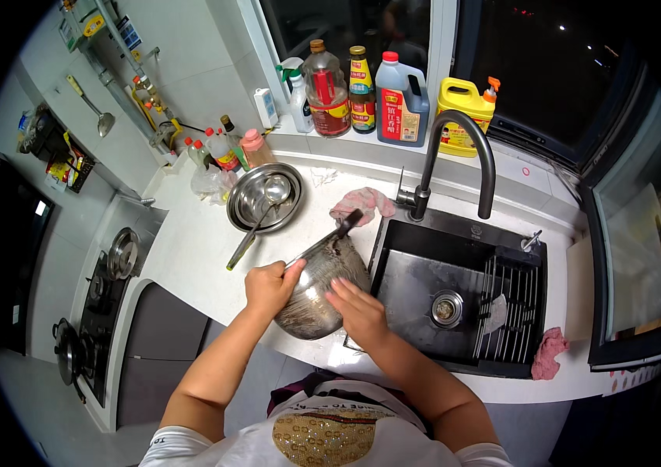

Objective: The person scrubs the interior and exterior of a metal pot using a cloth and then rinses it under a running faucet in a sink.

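Observation:
I hold a metal pot (316,305) tilted on its side at the counter's front edge, left of the sink. Its outer wall is dull, with dark stains and streaks. My left hand (271,285) is closed on its rim, thumb laid along the edge. A dark handle (350,222) sticks out at the pot's far end. My right hand (358,311) rests with fingers stretched against the pot's outer wall; whether anything lies under them is hidden. Beyond the pot lies a crumpled pink and white cloth (363,204).
A black sink (416,280) with tall faucet (462,117) and drying rack (529,303) is at right, a pink rag (550,352) beside it. Nested steel bowls (241,187) hold a ladle (276,189). Bottles (326,89) line the sill. A stove (101,342) stands far left.

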### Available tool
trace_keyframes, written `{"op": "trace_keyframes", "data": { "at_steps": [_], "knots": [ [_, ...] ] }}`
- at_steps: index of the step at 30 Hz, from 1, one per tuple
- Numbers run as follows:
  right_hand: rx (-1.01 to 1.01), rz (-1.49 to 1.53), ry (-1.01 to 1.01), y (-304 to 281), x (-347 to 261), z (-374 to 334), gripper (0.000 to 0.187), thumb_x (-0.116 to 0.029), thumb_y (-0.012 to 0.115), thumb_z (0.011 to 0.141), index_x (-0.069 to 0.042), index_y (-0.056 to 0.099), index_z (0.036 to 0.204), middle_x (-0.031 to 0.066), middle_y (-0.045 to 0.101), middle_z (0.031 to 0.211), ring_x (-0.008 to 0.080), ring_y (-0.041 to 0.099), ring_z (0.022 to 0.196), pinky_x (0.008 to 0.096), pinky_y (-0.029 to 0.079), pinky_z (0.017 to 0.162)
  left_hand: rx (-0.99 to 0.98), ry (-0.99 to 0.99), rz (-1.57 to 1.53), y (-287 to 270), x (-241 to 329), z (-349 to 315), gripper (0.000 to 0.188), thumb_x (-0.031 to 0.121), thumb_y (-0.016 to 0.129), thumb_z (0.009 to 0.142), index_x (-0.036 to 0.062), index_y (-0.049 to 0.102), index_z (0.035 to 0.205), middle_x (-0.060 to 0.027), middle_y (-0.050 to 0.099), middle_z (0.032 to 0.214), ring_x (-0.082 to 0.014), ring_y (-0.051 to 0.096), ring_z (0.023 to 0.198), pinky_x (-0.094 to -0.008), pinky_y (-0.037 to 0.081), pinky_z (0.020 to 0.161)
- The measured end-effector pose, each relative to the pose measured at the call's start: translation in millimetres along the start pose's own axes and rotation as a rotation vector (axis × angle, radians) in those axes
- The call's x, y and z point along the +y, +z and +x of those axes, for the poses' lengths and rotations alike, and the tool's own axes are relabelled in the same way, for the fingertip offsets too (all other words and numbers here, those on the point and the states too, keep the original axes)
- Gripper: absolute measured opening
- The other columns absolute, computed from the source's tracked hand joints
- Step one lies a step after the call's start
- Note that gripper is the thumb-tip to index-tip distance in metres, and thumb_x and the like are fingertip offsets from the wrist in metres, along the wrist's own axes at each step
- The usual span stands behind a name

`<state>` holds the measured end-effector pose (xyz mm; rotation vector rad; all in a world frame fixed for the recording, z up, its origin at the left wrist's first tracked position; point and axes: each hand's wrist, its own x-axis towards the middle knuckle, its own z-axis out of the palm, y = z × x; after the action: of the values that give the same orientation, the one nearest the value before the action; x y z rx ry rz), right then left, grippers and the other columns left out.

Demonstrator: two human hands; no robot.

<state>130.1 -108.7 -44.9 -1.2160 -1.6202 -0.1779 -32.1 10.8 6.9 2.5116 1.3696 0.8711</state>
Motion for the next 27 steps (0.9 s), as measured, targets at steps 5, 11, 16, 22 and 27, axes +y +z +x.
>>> {"op": "trace_keyframes", "data": {
  "at_steps": [5, 11, 16, 22, 27],
  "knots": [
    [-0.005, -0.018, -0.016, 0.9, 2.2, -13.5, 0.024, 0.002, 0.058, 0.076, -0.002, 0.068, 0.098, 0.014, 0.065, 0.107, 0.0273, 0.064, 0.099, 0.0336, 0.053, 0.084, 0.018, 0.031, 0.02, -1.4, 0.4, 1.5, 0.053, 0.045, 0.066, 0.082, 0.004, 0.055, 0.05, -0.0157, 0.052, 0.046, -0.0344, 0.053, 0.042, -0.0409, 0.041, 0.041],
    [-0.044, -0.149, -0.04, -4.6, -7.1, -6.6, 0.026, -0.001, 0.058, 0.076, -0.002, 0.067, 0.101, 0.014, 0.065, 0.108, 0.0268, 0.063, 0.1, 0.0326, 0.053, 0.079, 0.028, -0.008, 0.072, 3.9, 10.6, -0.1, 0.054, 0.047, 0.064, 0.082, 0.0039, 0.056, 0.05, -0.0157, 0.053, 0.046, -0.0347, 0.054, 0.042, -0.041, 0.042, 0.041],
    [-0.062, -0.215, -0.03, -8.1, -10.9, -0.4, 0.026, -0.004, 0.058, 0.077, -0.001, 0.066, 0.102, 0.0148, 0.063, 0.111, 0.0265, 0.062, 0.101, 0.0329, 0.053, 0.078, 0.038, 0.089, 0.115, 7.3, 15.4, 5.7, 0.055, 0.048, 0.061, 0.084, 0.0039, 0.057, 0.051, -0.0161, 0.053, 0.046, -0.0345, 0.054, 0.041, -0.0414, 0.042, 0.04],
    [-0.094, -0.212, -0.071, -16.1, -7.2, -15.7, 0.028, -0.004, 0.058, 0.076, -0.002, 0.066, 0.103, 0.0146, 0.063, 0.111, 0.0263, 0.062, 0.102, 0.0322, 0.053, 0.076, -0.019, 0.038, 0.133, 4.8, 21.9, 10.3, 0.055, 0.049, 0.061, 0.084, 0.004, 0.059, 0.052, -0.0167, 0.054, 0.047, -0.0349, 0.055, 0.042, -0.0425, 0.043, 0.041],
    [-0.062, -0.166, -0.048, -4.2, -16.4, 15.1, 0.025, 0.001, 0.06, 0.074, -0.002, 0.068, 0.097, 0.0148, 0.065, 0.107, 0.0273, 0.063, 0.099, 0.0341, 0.053, 0.078, -0.017, 0.046, 0.121, 7.2, 23.6, 13.7, 0.055, 0.05, 0.06, 0.083, 0.0038, 0.06, 0.053, -0.0174, 0.054, 0.048, -0.0353, 0.056, 0.044, -0.0426, 0.043, 0.042]
  ]
}}
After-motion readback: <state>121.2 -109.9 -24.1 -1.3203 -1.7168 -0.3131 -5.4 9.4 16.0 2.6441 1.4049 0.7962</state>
